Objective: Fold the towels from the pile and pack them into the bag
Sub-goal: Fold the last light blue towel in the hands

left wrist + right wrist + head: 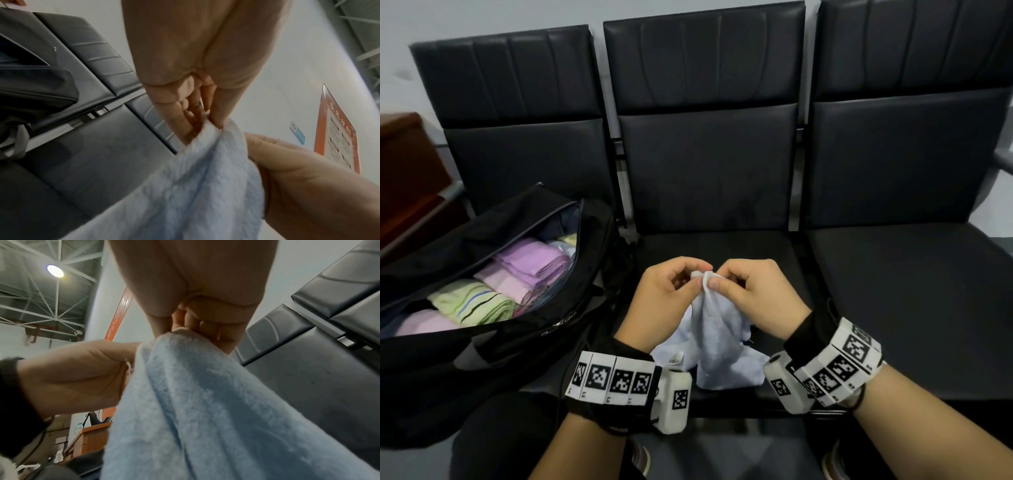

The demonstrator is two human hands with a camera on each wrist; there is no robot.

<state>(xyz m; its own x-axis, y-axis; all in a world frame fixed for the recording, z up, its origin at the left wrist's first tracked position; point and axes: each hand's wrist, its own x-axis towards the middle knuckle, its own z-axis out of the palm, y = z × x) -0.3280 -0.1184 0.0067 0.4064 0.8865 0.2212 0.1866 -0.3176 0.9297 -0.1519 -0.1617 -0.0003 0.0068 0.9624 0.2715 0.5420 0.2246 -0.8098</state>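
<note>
A pale blue towel (717,346) hangs bunched over the middle seat, its lower part resting on the cushion. My left hand (671,291) and right hand (750,291) meet at its top edge, and both pinch that edge between thumb and curled fingers. In the left wrist view my left hand (197,104) pinches the towel (185,194) beside my right hand (298,186). The right wrist view has my right hand (197,321) pinching the towel (205,402). An open black bag (493,342) on the left seat holds folded purple, pink and green towels (493,284).
A row of black padded seats (893,274) with backrests runs across the view; the right seat is bare. A brown wooden unit (404,178) stands at the far left. An orange notice (337,134) hangs on the wall.
</note>
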